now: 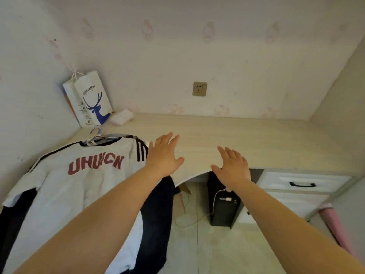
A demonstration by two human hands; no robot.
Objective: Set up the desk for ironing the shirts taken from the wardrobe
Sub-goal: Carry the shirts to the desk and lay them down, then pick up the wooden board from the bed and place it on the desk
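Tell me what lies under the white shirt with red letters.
Dark clothing shows beneath the white shirt, at both its edges, with hangers at the collar. The shirt hides how many garments lie there.

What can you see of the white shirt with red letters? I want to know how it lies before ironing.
The white shirt lies front up on the left end of the desk, its lower part hanging over the edge. It has red block letters, black shoulder stripes and a black collar, and is still on a pale hanger. Dark clothes lie under it.
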